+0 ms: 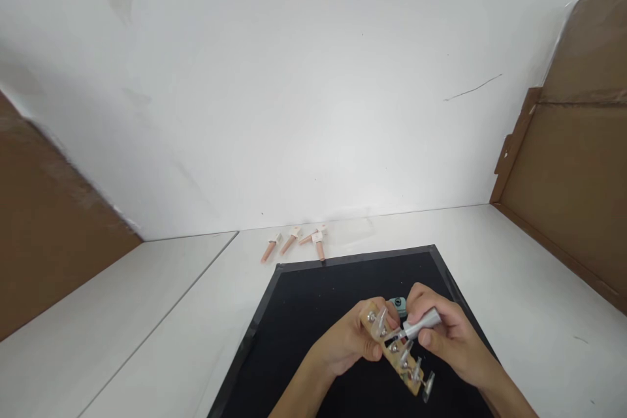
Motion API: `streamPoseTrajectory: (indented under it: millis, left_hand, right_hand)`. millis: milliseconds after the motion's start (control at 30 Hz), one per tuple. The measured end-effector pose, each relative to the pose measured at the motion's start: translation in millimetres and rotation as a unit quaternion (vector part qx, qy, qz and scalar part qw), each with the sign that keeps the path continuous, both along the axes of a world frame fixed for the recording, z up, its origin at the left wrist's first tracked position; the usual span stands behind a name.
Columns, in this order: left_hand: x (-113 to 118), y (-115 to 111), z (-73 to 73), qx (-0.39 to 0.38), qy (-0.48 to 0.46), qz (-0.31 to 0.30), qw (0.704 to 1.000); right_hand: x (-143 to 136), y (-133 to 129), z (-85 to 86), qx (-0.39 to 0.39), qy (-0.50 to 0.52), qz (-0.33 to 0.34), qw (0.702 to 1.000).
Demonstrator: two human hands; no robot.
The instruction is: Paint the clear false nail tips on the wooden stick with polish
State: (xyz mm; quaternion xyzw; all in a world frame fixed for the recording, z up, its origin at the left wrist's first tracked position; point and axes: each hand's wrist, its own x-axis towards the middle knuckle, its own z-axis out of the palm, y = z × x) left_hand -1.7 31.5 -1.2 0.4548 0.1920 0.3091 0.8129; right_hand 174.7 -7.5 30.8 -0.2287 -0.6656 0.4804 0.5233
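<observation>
My left hand [350,341] is closed around one end of a wooden nail-tip stand [414,384], which tilts down to the right. Several clear false nail tips [405,356] stand along it on small metal-looking mounts. In my right hand [453,336], a nail polish brush [425,323] with a silver cap handle is pinched between thumb and fingers. Its bristle end points left, at a nail tip near the middle of the stand; a dark patch shows there, though I cannot tell whether they touch. Just beyond my hands sits a small teal object [399,305] with a dark round opening, partly hidden.
A black mat [304,320] with grey taped edges lies on the white table [196,326] beneath my hands. Past its far edge lie several small bottles [290,241] with pinkish-brown caps. Cardboard panels [573,176] flank both sides, and a white wall [313,91] rises behind.
</observation>
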Motion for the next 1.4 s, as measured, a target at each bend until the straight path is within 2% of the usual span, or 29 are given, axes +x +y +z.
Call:
streamPoseTrajectory:
  millis: [400,1400]
  left_hand:
    - [-0.8,-0.7,-1.4,-0.011,0.002,0.003,1.000]
    - [0.3,-0.8,1.3,-0.014,-0.023,0.002,1.000]
  right_hand:
    - [1.0,0.1,2.5,0.039,-0.016,-0.023,0.999]
    - [-0.2,0.1,3.0,0.033,-0.011,-0.035,0.999]
